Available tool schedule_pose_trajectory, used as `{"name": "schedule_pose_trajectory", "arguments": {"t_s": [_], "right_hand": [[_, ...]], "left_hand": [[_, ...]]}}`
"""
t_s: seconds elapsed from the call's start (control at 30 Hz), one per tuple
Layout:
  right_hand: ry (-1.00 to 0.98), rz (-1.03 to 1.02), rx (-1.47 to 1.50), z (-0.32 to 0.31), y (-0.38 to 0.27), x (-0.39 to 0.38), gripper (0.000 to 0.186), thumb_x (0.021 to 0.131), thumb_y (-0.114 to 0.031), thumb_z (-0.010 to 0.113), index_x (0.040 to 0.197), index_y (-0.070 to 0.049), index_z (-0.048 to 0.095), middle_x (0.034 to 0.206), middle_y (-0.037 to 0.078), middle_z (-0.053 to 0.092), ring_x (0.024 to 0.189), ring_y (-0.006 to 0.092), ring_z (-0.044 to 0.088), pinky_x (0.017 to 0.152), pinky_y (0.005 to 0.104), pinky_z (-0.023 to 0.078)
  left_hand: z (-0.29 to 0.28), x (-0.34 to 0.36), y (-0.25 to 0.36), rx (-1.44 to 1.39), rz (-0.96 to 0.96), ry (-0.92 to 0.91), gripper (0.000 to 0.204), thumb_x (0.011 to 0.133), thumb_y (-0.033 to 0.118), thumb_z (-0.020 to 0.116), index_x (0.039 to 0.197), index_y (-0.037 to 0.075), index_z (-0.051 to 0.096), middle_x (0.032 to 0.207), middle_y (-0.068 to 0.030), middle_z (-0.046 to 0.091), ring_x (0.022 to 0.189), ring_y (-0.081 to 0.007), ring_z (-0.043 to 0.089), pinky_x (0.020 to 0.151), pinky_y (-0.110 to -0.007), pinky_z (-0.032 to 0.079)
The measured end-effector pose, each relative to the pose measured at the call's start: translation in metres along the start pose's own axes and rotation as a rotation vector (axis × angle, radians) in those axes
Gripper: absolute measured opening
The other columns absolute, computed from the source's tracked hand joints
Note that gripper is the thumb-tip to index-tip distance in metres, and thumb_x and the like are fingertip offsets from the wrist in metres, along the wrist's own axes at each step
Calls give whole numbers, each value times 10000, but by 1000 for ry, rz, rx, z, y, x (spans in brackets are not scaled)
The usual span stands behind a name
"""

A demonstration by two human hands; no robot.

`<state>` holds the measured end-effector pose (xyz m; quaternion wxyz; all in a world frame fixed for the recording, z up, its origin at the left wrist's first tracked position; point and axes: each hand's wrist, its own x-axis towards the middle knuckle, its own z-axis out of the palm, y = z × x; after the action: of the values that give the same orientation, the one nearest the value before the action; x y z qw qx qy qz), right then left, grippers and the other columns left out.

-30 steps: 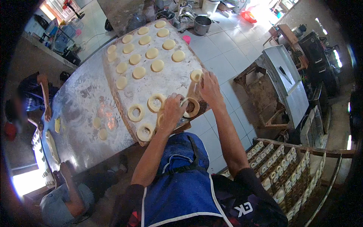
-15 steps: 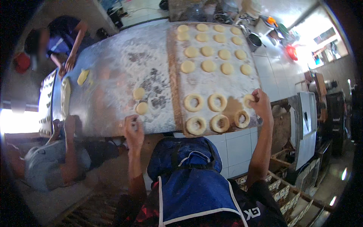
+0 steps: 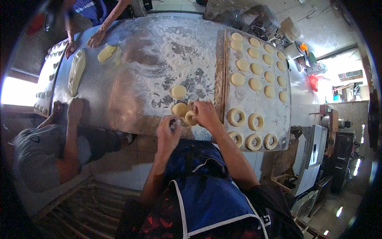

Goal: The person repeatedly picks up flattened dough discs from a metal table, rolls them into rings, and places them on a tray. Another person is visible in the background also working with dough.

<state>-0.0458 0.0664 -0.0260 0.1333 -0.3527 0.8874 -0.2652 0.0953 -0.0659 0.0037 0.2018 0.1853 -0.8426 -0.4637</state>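
A ring of raw doughnut dough [image 3: 190, 118] sits on the floured steel table [image 3: 131, 79], pinched by the fingers of the right hand [image 3: 206, 114], beside two round dough discs [image 3: 178, 92], while the left hand [image 3: 168, 133] curls closed nearby, left of a board [image 3: 278, 115] of shaped doughnut rings [image 3: 236, 117].

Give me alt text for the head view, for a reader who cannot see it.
The person's right hand holds a pale ring of dough over the floured metal table, beside two round dough discs; the left hand is just below. To the right, a floured wooden board carries five dough rings and rows of discs.
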Motion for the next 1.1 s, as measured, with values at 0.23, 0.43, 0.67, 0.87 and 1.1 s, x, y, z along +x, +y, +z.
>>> {"name": "schedule_pose_trajectory", "arguments": {"t_s": [0.23,0.43,0.67,0.87,1.1], "right_hand": [[201,346,1002,-17,-27,-31,339,763,15,724,974,-45,466,842,42,569,785,111,599,663,263,498],[301,388,959,-31,-34,-45,448,750,32,710,1090,-39,427,920,109,592,865,166,630,716,302,537],[346,426,787,-51,-39,-51,516,753,27,704,1164,-40,399,929,145,619,817,192,641,703,318,542],[-4,99,1393,-80,-10,-72,383,887,-140,584,1213,-28,418,914,115,600,745,203,613,692,354,518],[364,418,725,-84,52,-79,446,1006,-349,410,829,14,598,713,82,609,615,163,595,539,278,472]], "left_hand": [[30,17,-2,-645,-400,-161,288,904,137,644,1129,-34,593,1035,-109,643,937,-163,610,816,-314,502],[31,29,15,-784,-480,-319,295,915,164,646,1123,-39,599,1031,-94,642,939,-136,604,800,-289,506],[45,32,25,-546,-421,-423,285,936,145,612,1165,-16,553,983,-108,651,895,-146,628,777,-289,524],[71,27,32,-1537,-561,-468,351,949,72,560,1247,70,374,957,-87,626,839,-141,617,722,-287,520],[117,25,81,-1346,-93,-429,345,791,-79,450,1100,69,406,1015,-65,514,836,-136,554,655,-267,446]]}}
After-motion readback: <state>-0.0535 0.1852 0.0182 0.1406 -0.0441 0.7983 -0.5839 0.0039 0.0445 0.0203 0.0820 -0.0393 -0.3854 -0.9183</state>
